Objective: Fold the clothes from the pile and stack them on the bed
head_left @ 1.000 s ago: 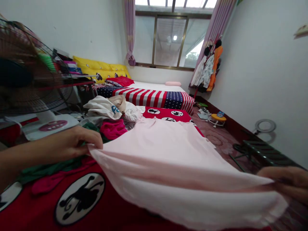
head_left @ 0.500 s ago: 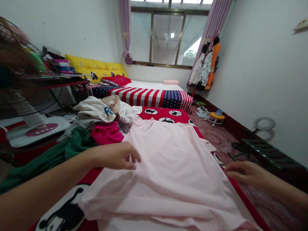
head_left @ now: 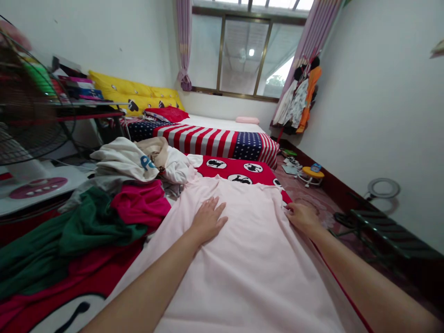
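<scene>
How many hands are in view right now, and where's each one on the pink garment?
2: the left hand lies on the upper left of the pink garment, fingers spread; the right hand is at its right edge. Neither is hidden.

The pink cloth (head_left: 249, 249) runs off the bottom edge; left of the cloth, the left edge cuts the blurred fan (head_left: 21, 115) and green fabric (head_left: 90, 224); beyond the cloth, the top edge cuts the window (head_left: 244, 58).

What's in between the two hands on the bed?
Just the pale pink cloth, spread out there. The left hand lies on it, and the right hand is at its edge. The head view shows this.
</scene>
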`<action>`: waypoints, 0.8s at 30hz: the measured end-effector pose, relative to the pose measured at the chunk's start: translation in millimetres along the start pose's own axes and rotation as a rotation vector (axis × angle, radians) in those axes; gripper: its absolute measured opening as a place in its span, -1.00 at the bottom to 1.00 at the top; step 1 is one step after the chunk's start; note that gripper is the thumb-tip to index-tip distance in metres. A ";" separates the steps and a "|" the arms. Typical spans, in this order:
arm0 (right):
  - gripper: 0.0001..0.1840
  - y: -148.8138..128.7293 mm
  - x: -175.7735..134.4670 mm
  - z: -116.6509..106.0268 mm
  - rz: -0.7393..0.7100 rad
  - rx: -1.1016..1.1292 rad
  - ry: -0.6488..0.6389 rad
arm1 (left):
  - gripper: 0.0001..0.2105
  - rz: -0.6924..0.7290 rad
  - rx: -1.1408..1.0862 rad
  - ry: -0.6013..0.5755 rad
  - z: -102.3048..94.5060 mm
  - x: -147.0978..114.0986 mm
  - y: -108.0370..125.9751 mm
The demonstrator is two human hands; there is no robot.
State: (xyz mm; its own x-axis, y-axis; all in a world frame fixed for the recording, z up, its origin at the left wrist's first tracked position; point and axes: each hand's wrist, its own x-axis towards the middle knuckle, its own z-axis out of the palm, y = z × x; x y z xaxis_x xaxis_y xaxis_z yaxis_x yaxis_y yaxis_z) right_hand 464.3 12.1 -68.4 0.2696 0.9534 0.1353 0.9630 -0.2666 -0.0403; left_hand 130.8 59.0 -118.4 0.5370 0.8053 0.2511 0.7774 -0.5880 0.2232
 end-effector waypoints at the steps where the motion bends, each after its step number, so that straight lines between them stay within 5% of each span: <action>1: -0.70 -0.5 1.1 -5.0 -0.014 0.000 -0.004 | -0.50 -0.002 0.006 -0.007 -0.8 -0.1 0.4; 6: -0.68 25.1 8.9 -37.2 0.222 -0.028 0.127 | -0.49 -0.019 0.007 -0.018 -1.6 1.8 3.1; 10: -0.71 28.4 22.2 -39.8 0.349 -0.111 0.114 | -0.50 -0.019 0.001 -0.006 0.1 1.1 3.2; 15: -0.62 -49.8 38.9 -3.8 0.083 0.051 0.245 | -0.50 -0.026 -0.019 -0.004 0.5 0.1 2.8; 18: -0.53 -106.2 35.1 26.7 -0.138 0.159 0.172 | -0.50 -0.035 -0.031 0.001 -0.2 0.4 2.3; 24: -0.38 -140.7 18.4 58.3 -0.134 0.138 0.013 | -0.51 -0.038 -0.024 0.013 3.6 0.7 2.0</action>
State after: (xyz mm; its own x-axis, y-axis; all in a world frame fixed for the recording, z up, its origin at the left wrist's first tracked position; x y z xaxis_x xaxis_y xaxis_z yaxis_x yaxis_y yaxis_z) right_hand 333.6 75.4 -118.0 0.1396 0.9770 0.1614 0.9811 -0.1144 -0.1562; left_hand 133.8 58.7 -121.2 0.5031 0.8260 0.2542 0.7890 -0.5590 0.2548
